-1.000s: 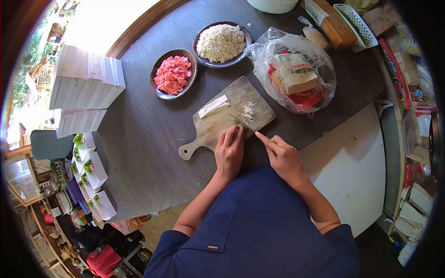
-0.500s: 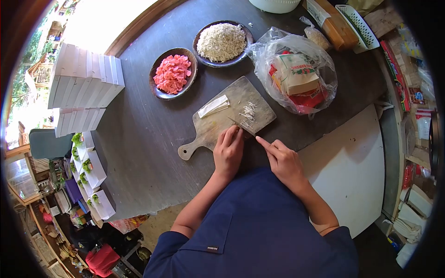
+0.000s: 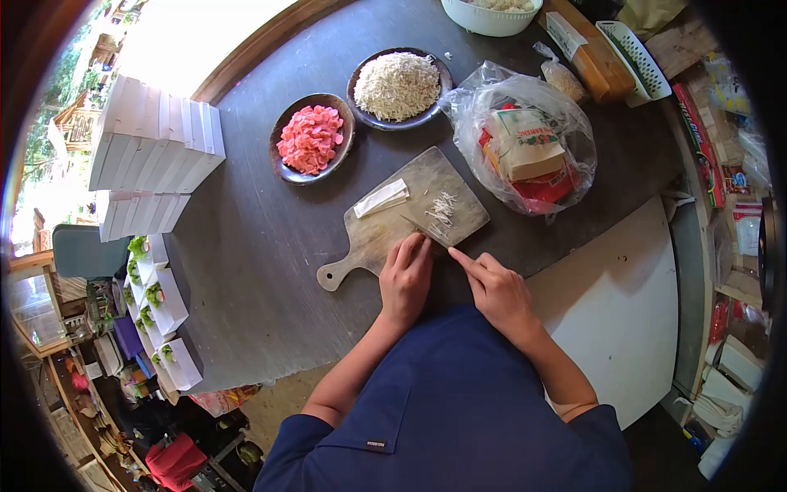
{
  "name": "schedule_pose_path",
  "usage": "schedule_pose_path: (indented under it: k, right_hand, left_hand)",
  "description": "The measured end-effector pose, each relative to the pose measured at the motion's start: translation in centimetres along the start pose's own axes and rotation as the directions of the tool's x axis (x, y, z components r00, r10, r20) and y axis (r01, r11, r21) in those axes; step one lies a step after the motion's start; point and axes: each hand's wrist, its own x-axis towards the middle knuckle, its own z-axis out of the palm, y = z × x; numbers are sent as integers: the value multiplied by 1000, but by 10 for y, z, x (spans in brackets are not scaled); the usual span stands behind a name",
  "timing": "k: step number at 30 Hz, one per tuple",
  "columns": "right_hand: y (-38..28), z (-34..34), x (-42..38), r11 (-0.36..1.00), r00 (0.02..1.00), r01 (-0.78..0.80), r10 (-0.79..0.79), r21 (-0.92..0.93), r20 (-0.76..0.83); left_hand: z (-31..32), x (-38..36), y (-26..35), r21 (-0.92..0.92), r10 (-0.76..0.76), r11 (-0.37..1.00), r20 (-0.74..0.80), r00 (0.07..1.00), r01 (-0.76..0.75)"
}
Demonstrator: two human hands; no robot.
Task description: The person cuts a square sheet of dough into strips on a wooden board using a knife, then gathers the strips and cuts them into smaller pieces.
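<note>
A wooden cutting board point(image 3: 373, 238) with a handle lies on the dark table. My right hand point(image 3: 498, 293) is closed around a knife point(image 3: 432, 233), index finger stretched along it, and the blade rests over the board's near edge. Beside the blade, my left hand point(image 3: 405, 277) is closed with its fingertips pressed down at the board; what they pinch is hidden. Thin white shreds point(image 3: 443, 209) lie just beyond the knife. Flat whitish strips point(image 3: 382, 198) are stacked on the board's left part.
Behind the board stand a bowl of pink slices point(image 3: 310, 139) and a bowl of pale shreds point(image 3: 398, 86). A clear plastic bag point(image 3: 525, 143) with packets sits right of them. White boxes point(image 3: 156, 139) are stacked at left, near open boxes with greens point(image 3: 168, 303). A white basket point(image 3: 492, 18) stands at back.
The view has tilted slightly, so the table things sit lower and more of the back basket shows. Both hands and the knife stay in nearly the same place at the board.
</note>
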Motion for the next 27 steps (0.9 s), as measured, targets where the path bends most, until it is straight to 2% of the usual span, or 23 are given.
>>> schedule_pose_path:
  k: [2,8,27]
  right_hand:
    - [-4,-7,-6,999,999,-52,52,-11,11]
    - [9,-4,-6,998,998,-20,23,61,-53]
    - [3,-4,-8,999,1000,-23,23,30,-10]
  left_hand:
    - [1,0,0,-12,-10,1000,-13,1000,9]
    - [2,-1,2,-4,-16,1000,-14,1000,16]
    - [2,0,-2,-12,-2,1000,-29,1000,1]
